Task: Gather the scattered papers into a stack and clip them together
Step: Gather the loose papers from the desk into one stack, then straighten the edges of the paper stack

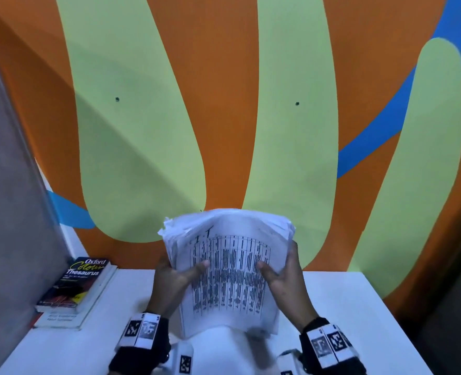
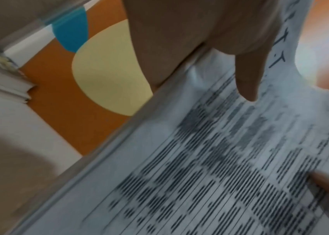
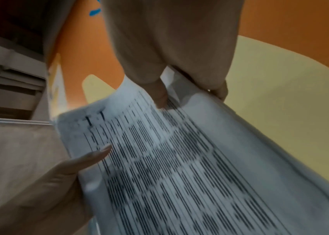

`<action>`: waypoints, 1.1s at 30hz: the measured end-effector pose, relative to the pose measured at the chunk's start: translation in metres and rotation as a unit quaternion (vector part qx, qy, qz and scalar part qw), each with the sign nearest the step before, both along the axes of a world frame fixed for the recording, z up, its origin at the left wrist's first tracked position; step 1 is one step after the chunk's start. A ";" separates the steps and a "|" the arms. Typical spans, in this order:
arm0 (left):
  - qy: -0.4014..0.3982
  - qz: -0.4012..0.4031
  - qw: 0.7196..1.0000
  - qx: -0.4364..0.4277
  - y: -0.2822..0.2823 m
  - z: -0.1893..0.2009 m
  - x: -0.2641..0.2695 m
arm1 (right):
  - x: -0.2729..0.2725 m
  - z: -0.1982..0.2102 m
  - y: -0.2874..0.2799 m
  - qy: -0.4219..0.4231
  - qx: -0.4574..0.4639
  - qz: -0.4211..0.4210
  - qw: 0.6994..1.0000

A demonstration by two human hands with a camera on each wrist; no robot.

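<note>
A thick stack of white papers (image 1: 228, 277) with a printed table on the top sheet stands nearly upright over the white table (image 1: 345, 315). My left hand (image 1: 174, 280) grips its left edge, thumb on the front sheet and fingers behind. My right hand (image 1: 285, 277) grips the right edge the same way. The stack's top edge is uneven and its bottom edge is blurred near the tabletop. In the left wrist view my left thumb (image 2: 247, 76) presses on the stack of papers (image 2: 209, 174). In the right wrist view my right thumb (image 3: 159, 93) lies on the printed sheet (image 3: 179, 167). No clip shows.
Two books (image 1: 80, 285) lie stacked at the table's left rear, a black thesaurus on top. A grey partition (image 1: 10, 212) stands on the left. The orange, green and blue wall (image 1: 224, 117) rises right behind the table. A white sheet (image 1: 218, 347) lies under the stack near me.
</note>
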State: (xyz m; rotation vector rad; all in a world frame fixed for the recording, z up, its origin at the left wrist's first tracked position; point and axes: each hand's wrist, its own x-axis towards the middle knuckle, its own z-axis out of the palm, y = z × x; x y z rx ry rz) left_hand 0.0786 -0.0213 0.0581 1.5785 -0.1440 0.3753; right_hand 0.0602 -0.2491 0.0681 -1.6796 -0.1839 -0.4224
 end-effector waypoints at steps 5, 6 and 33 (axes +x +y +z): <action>0.019 0.013 1.000 -0.009 -0.010 -0.002 -0.007 | -0.007 -0.014 -0.001 0.037 -0.022 -0.020 0.999; -0.002 0.012 1.000 0.000 -0.011 0.003 -0.008 | -0.007 -0.011 -0.002 0.029 -0.017 -0.022 0.999; 0.038 0.004 0.968 0.248 0.011 0.044 0.005 | 0.023 0.110 -0.047 -0.097 -0.182 0.052 0.977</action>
